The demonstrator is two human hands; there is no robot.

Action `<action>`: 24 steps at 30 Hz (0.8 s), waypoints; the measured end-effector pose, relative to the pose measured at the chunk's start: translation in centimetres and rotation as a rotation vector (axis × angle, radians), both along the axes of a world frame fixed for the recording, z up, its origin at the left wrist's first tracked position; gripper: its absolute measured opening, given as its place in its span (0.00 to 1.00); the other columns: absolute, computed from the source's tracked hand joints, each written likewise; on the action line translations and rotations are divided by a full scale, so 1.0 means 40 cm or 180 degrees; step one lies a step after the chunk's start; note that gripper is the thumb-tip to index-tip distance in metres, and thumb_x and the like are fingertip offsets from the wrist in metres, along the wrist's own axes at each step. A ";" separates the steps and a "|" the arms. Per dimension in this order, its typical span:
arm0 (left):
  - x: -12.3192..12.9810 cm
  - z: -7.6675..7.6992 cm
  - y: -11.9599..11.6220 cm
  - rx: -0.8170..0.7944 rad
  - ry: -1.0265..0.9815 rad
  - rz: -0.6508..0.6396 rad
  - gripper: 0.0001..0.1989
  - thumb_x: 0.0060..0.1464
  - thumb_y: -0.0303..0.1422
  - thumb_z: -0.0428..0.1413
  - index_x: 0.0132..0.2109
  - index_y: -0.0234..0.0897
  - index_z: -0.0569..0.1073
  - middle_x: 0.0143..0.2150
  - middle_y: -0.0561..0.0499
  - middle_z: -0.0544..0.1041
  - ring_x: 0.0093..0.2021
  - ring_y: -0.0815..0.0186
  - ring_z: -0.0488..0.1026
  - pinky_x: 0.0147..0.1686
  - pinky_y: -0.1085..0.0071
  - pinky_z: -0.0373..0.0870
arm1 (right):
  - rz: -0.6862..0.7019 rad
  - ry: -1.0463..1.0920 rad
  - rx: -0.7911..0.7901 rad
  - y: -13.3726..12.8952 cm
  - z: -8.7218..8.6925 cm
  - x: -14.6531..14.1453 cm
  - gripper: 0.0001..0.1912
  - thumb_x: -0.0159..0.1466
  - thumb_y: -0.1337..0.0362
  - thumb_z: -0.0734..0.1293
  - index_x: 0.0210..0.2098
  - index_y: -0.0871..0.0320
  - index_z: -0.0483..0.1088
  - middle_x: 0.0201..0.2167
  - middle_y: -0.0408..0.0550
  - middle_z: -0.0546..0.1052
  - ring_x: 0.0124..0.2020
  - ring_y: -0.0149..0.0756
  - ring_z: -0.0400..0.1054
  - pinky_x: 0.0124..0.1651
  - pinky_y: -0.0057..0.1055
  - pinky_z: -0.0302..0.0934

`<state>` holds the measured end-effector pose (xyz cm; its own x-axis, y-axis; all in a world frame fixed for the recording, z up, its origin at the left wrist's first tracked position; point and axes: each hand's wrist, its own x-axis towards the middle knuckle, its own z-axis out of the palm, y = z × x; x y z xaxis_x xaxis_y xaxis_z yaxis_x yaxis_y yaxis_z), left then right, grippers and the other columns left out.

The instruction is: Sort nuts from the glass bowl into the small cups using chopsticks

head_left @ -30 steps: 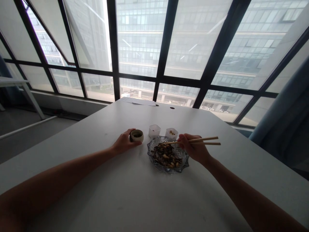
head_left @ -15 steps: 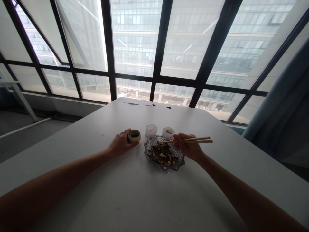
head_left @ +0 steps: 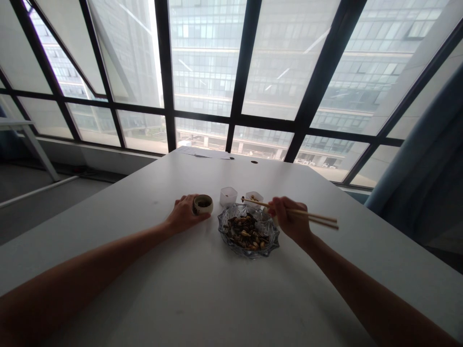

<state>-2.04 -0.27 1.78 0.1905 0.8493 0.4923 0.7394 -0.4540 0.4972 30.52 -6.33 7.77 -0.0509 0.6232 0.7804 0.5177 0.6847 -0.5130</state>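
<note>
- Your left hand (head_left: pixel 184 213) was wrapped around the side of the small cup (head_left: pixel 203 206), thumb on the near side; your right hand (head_left: pixel 291 219) was closed on the chopsticks (head_left: pixel 316 218), gripping them around their middle.
- Nearest stood the glass bowl (head_left: pixel 223 235) on the table (head_left: pixel 181 289), its mixed seeds and nuts (head_left: pixel 248 232) heaped inside. Pieces lay tangled there, so a single exposed one probably made the cleanest pick.
- The small cup was upright, just left of the bowl. A light, steady hold suited it, since a hard squeeze might have tipped or slid it.
- Beyond the bowl's far rim, the chopstick tips seemed to pinch a small dark piece (head_left: pixel 242 199). Even pressure mattered: too much could have shot it sideways, too little could have dropped it. A slow wrist was the safer choice.
- That piece showed between the left container (head_left: pixel 228 200) and the right container (head_left: pixel 261 198), nearer the right one; its height above the table could not be told. Low tips would have risked knocking either rim.
- Farther off, papers (head_left: pixel 202 153) lay at the table's far end, by the windows (head_left: pixel 202 62).
</note>
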 end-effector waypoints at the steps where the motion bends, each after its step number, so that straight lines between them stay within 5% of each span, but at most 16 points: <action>1: 0.001 0.000 -0.001 0.0007 0.0011 -0.0028 0.33 0.43 0.51 0.63 0.54 0.38 0.74 0.51 0.42 0.79 0.54 0.46 0.73 0.56 0.53 0.66 | 0.0298 -0.0587 0.0368 -0.014 0.009 -0.009 0.20 0.69 0.53 0.65 0.25 0.57 0.73 0.19 0.48 0.77 0.19 0.32 0.71 0.25 0.29 0.66; 5: 0.001 0.000 -0.003 0.0031 -0.0021 -0.0142 0.33 0.43 0.49 0.64 0.54 0.38 0.73 0.52 0.42 0.77 0.54 0.47 0.72 0.56 0.52 0.66 | 0.0695 -0.1333 0.1019 -0.045 0.042 -0.063 0.14 0.70 0.60 0.64 0.30 0.56 0.75 0.23 0.47 0.77 0.23 0.32 0.70 0.30 0.29 0.66; 10: -0.003 -0.003 0.000 0.0167 -0.0145 -0.0361 0.33 0.42 0.46 0.67 0.55 0.39 0.72 0.52 0.42 0.76 0.53 0.48 0.72 0.54 0.53 0.69 | 0.0541 -0.0877 0.0404 -0.013 0.055 -0.163 0.21 0.72 0.53 0.60 0.28 0.56 0.73 0.21 0.45 0.74 0.22 0.31 0.67 0.28 0.27 0.62; 14: -0.005 -0.005 0.002 0.0280 -0.0160 -0.0513 0.33 0.43 0.44 0.67 0.55 0.40 0.71 0.53 0.43 0.76 0.54 0.49 0.72 0.55 0.53 0.69 | 0.0826 -0.1031 -0.0111 0.021 0.058 -0.218 0.23 0.70 0.48 0.62 0.27 0.57 0.72 0.21 0.43 0.74 0.21 0.29 0.65 0.26 0.26 0.60; 21: -0.005 -0.011 0.005 0.0147 -0.0106 -0.0459 0.34 0.44 0.46 0.66 0.57 0.39 0.70 0.54 0.41 0.75 0.55 0.48 0.71 0.56 0.52 0.67 | 0.0378 0.0258 -0.0655 -0.004 0.066 -0.104 0.26 0.69 0.44 0.62 0.28 0.58 0.74 0.19 0.46 0.74 0.20 0.33 0.68 0.25 0.29 0.64; 24: -0.003 -0.011 0.003 0.0120 0.0042 -0.0237 0.33 0.45 0.47 0.65 0.56 0.40 0.70 0.54 0.42 0.75 0.57 0.47 0.69 0.58 0.51 0.64 | 0.0323 0.0230 -0.0930 -0.025 0.074 -0.039 0.28 0.66 0.41 0.63 0.24 0.58 0.73 0.15 0.46 0.72 0.16 0.31 0.65 0.20 0.28 0.60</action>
